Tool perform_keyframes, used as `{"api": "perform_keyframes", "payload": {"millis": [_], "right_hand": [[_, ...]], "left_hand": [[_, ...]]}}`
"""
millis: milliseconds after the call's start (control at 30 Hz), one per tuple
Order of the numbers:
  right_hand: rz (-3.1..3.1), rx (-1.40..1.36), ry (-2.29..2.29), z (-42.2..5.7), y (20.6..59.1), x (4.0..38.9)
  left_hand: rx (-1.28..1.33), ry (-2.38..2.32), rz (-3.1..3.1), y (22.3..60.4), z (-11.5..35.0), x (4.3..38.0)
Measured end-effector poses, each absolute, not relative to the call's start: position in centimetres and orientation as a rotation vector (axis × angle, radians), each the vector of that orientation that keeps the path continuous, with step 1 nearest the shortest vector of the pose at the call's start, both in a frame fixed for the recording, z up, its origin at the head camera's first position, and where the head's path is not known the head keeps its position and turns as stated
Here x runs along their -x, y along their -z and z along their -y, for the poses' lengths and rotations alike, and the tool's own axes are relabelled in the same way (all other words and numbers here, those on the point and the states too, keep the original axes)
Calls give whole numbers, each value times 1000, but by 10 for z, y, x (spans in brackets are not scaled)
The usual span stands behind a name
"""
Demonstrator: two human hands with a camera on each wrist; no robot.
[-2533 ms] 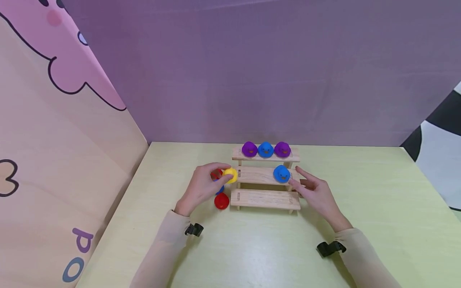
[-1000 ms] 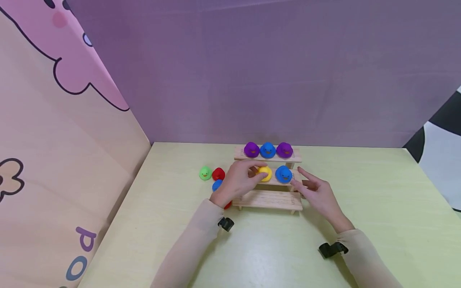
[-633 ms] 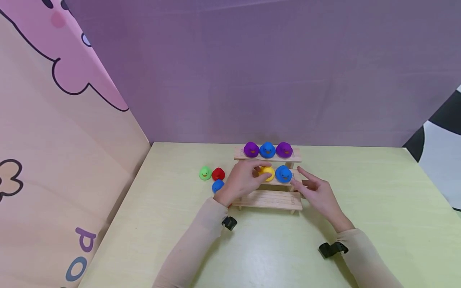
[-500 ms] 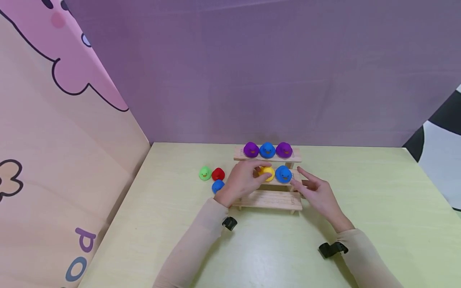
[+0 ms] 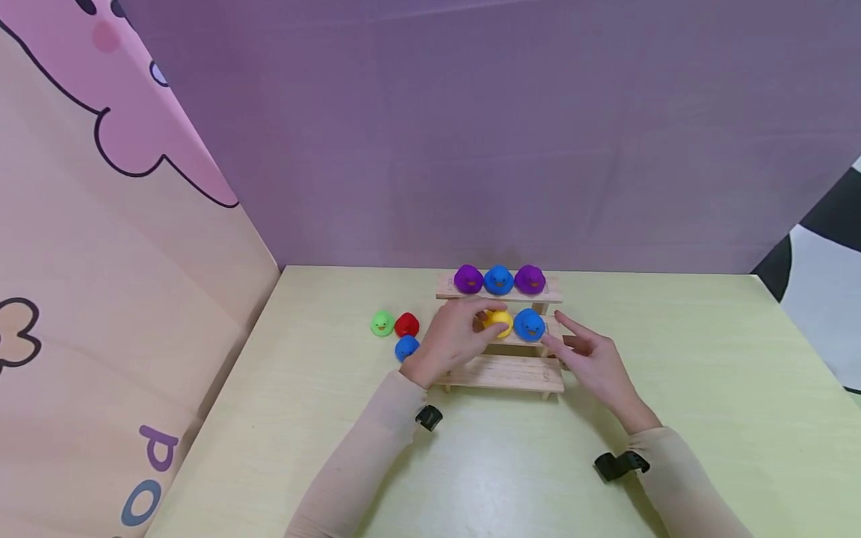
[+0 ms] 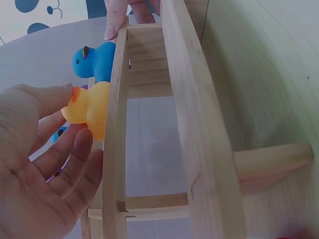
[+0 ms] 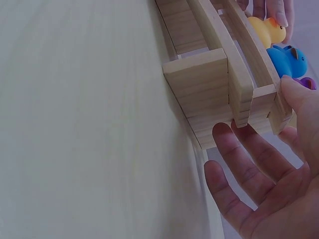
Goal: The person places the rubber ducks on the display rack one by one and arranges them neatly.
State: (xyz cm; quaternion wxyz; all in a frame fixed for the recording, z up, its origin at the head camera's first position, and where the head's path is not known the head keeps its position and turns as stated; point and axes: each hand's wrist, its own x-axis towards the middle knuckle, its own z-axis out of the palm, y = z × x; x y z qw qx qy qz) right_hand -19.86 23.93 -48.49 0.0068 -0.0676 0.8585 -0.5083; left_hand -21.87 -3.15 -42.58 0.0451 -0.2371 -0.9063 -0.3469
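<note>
A yellow rubber duck (image 5: 501, 323) stands on the middle shelf of a three-tier wooden stand (image 5: 504, 372), left of a blue duck (image 5: 529, 326). My left hand (image 5: 449, 340) pinches the yellow duck between thumb and fingers; in the left wrist view the thumb lies at its beak. My right hand (image 5: 592, 366) holds the right end of the middle shelf, the thumb at its front edge close to the blue duck. In the right wrist view, the other fingers (image 7: 244, 162) reach along the stand's side. Most of the middle shelf's left half is hidden by my left hand.
On the top shelf sit a purple duck (image 5: 468, 279), a second blue duck (image 5: 499, 280) and another purple duck (image 5: 530, 280). Left of the stand, on the table (image 5: 323, 359), lie a green duck (image 5: 383, 323), a red duck (image 5: 406, 325) and a blue one (image 5: 406, 348).
My left hand has carried the yellow duck rightward from beside the stand to the middle shelf, then kept nearly still. My right hand has stayed at the shelf's right end.
</note>
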Motion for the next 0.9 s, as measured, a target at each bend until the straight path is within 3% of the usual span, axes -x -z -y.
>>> {"api": "perform_keyframes", "payload": {"millis": [467,900], "right_hand": [[-2689,196,1579,-242,485,197],[-2678,197,1592,-241,488,198]], "left_hand": [[704,1058,2712,427,40,211],[614,1193,2609,442,86,212]]}}
